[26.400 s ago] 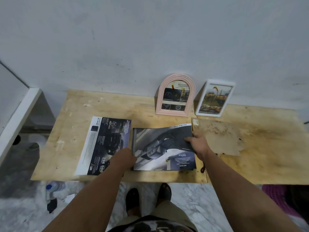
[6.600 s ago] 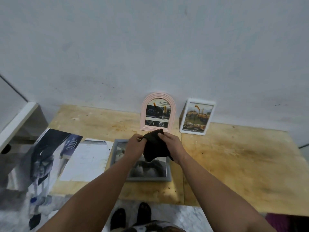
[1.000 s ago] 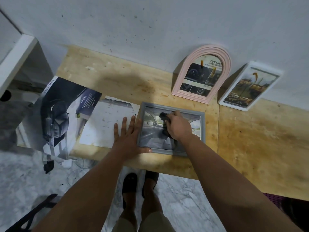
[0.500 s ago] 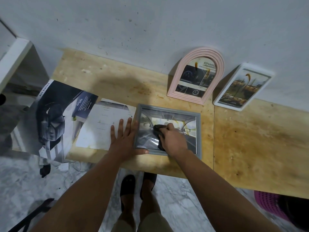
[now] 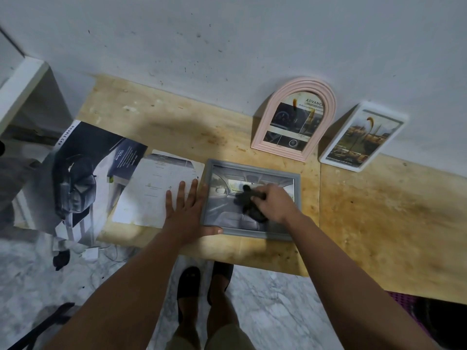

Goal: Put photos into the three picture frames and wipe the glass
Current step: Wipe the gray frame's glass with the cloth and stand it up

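Note:
A grey rectangular frame [image 5: 252,232] with a car-interior photo lies flat near the wooden table's front edge. My right hand [image 5: 271,202] grips a crumpled black cloth [image 5: 246,200] and presses it on the frame's glass. My left hand [image 5: 185,210] lies flat, fingers straight, against the frame's left side, thumb along its lower edge. A pink arched frame [image 5: 294,118] and a white rectangular frame [image 5: 362,137], each holding a photo, lean against the wall at the back.
A white sheet [image 5: 154,190] lies left of the grey frame. A dark car brochure [image 5: 86,178] hangs over the table's left edge [image 5: 86,117]. A white shelf [image 5: 17,84] stands at far left. My feet stand on the marble floor below.
My right hand with the cloth has slid back up and to the right across the glass. The left hand stays flat at the frame's left side. The view shifted slightly.

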`<state>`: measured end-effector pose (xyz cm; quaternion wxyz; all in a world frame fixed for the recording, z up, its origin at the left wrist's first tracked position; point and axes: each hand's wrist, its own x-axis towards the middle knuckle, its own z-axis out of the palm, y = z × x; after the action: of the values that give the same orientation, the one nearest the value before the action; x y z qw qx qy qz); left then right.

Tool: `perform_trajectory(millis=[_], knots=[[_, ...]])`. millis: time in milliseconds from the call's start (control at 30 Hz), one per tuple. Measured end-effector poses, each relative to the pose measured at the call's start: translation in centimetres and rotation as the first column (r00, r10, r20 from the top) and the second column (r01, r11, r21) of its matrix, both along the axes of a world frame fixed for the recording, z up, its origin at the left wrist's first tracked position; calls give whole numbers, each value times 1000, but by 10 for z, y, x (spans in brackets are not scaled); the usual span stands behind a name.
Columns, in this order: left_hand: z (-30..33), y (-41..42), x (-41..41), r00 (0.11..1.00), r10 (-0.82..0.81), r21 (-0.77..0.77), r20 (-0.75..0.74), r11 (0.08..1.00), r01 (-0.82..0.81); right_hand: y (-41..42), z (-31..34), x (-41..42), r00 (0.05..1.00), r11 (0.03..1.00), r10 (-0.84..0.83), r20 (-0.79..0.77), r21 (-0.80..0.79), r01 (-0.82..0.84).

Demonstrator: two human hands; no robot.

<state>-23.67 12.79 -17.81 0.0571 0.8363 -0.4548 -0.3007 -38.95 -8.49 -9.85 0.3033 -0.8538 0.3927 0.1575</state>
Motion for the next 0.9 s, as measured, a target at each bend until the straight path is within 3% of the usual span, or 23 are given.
perform_trajectory(millis=[100,300,400,467,567,700,800,900], knots=[[1,-1,0,1000,-2,7,-7,1000,2,-6,-4,5,1000,982,-12,-18,-188,8],[4,-1,-1,1000,13,-3,-19,1000,-13,30,-21,3,957,929,210,-199,-266,-259],[5,-1,-1,1000,3,13,-22,1000,-3,43,-19,0,938,922,279,-206,-215,-321],[5,-2,0,1000,4,18,-29,1000,-3,35,-13,2,927,939,307,-215,-92,-332],[6,-2,0,1000,-7,25,-26,1000,8,4,1,11,968,980,183,-173,107,-166],[7,-3,0,1000,-11,29,-17,1000,11,-29,11,23,996,993,-86,27,-74,87],[7,-1,0,1000,-19,30,-21,999,19,-18,-2,25,998,968,35,-54,-248,-47],[6,-2,0,999,-26,34,-18,999,27,10,-17,19,958,942,159,-239,-253,-220]])
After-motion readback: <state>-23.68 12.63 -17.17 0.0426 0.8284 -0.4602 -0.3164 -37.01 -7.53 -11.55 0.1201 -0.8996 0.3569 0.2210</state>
